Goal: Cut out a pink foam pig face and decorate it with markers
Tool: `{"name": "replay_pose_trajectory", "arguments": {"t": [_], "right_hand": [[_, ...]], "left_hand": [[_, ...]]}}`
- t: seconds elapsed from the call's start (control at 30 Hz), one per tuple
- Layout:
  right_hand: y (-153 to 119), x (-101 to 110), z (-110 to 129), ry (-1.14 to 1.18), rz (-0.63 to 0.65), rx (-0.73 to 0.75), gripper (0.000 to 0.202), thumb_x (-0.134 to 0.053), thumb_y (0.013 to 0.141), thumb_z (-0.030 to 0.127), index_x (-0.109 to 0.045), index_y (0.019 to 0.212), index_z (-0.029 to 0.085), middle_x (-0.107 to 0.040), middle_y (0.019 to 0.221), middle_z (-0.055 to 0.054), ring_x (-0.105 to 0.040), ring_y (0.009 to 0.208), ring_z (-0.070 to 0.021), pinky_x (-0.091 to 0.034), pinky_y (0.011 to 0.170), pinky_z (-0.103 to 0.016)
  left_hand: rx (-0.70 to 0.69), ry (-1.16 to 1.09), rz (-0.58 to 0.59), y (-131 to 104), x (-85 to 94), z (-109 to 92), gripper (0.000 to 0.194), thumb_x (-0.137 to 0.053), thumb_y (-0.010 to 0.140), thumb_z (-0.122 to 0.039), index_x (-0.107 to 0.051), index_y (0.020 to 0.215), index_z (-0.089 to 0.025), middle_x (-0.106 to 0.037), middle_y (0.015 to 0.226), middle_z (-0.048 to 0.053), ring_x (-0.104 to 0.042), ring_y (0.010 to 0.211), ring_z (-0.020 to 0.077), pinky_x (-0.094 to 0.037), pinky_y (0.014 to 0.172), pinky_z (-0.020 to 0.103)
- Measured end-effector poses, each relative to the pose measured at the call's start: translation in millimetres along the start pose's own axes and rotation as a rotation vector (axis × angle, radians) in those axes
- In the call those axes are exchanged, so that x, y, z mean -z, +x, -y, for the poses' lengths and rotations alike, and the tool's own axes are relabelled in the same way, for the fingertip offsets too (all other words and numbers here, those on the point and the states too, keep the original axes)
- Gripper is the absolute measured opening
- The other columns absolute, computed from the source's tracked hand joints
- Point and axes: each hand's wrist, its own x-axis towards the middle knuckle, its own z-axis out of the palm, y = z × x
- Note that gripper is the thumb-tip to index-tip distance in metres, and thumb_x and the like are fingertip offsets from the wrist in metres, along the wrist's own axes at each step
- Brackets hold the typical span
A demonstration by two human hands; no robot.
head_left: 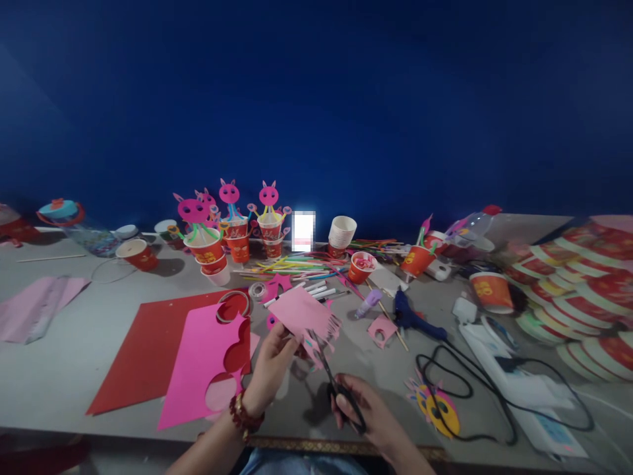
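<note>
While both hands work just above the near edge of the worktop, the relation reads as follows:

Left hand (271,369): fingers pinch the near-left corner of the pink paper piece (302,315), thumb on top, holding it up off the worktop.

Right hand (366,409): fingers are curled through the black handles of the scissors (336,376), pressed around them; the hand sits nearer and to the right of the paper.

Scissors: long axis runs from the near right toward the far left, blades pointing up into the paper's near-right edge; how wide the blades stand apart I cannot tell.

Pink paper piece: between the two hands, tilted, its right edge already cut into a fringe of short strips; it lies far-left of the right hand and just far-right of the left hand.

Nearer hand to the paper: the left, touching it; the right reaches it only through the blades.

Worktop (74,356): grey, strewn with craft things.

Left of the hands: a bright pink sheet (198,363) with scalloped cut-outs, lying over a red sheet (143,349).

Right of the hands: a blue glue gun (408,315) with its black cable (459,389), and a yellow paper sun face (440,410).

Far side: red paper cups (208,251) topped with pink animal heads, a stack of white cups (342,232), and scattered coloured sticks (297,265).
</note>
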Motion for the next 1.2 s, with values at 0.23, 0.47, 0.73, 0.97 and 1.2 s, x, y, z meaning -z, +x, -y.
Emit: {"name": "replay_pose_trajectory", "arguments": {"t": [0.23,0.47,0.73,0.97,1.2], "right_hand": [[4,-8,7,0.041,-0.056,-0.005,0.059,-0.065,0.067,0.077,-0.048,0.071,0.02,-0.047,0.063,0.004,-0.047,0.056,-0.0131,-0.039,0.057,-0.026],[6,-16,0,0.066,-0.106,0.02,0.056,-0.067,0.069,0.073,-0.048,0.071,0.021,-0.048,0.063,0.004,-0.049,0.057,-0.0141,-0.039,0.058,-0.027],[7,-20,-1,0.114,-0.115,-0.001,0.054,-0.069,0.07,0.071,-0.05,0.073,0.02,-0.051,0.063,0.003,-0.048,0.055,-0.0131,-0.035,0.052,-0.025],[8,-24,-3,0.171,-0.155,-0.021,0.054,-0.07,0.068,0.071,-0.053,0.077,0.02,-0.053,0.067,0.002,-0.049,0.054,-0.0131,-0.034,0.051,-0.025],[9,-23,-5,0.166,-0.177,-0.017,0.055,-0.071,0.067,0.071,-0.054,0.078,0.02,-0.052,0.064,0.003,-0.048,0.053,-0.0128,-0.035,0.051,-0.025]], "left_hand": [[-0.015,-0.012,-0.058,-1,-6.0,2,0.034,-0.075,0.079,-0.039,-0.064,0.103,-0.018,-0.07,0.087,0.004,-0.063,0.068,0.014,-0.053,0.062,0.024],[-0.099,0.063,-0.087,-4,-7.7,4,0.028,-0.071,0.084,-0.037,-0.063,0.104,-0.018,-0.07,0.089,0.004,-0.064,0.075,0.0143,-0.053,0.066,0.023],[-0.124,0.141,-0.107,-5,-8.4,5,0.027,-0.069,0.085,-0.037,-0.061,0.103,-0.018,-0.07,0.09,0.005,-0.065,0.077,0.0156,-0.053,0.067,0.024],[-0.154,0.221,-0.121,-6,-6.6,7,0.025,-0.066,0.088,-0.034,-0.06,0.107,-0.018,-0.07,0.093,0.006,-0.066,0.078,0.0159,-0.053,0.069,0.025],[-0.162,0.278,-0.112,-8,-3.8,9,0.023,-0.063,0.089,-0.033,-0.06,0.108,-0.019,-0.07,0.097,0.007,-0.067,0.084,0.0174,-0.053,0.072,0.026]]}}
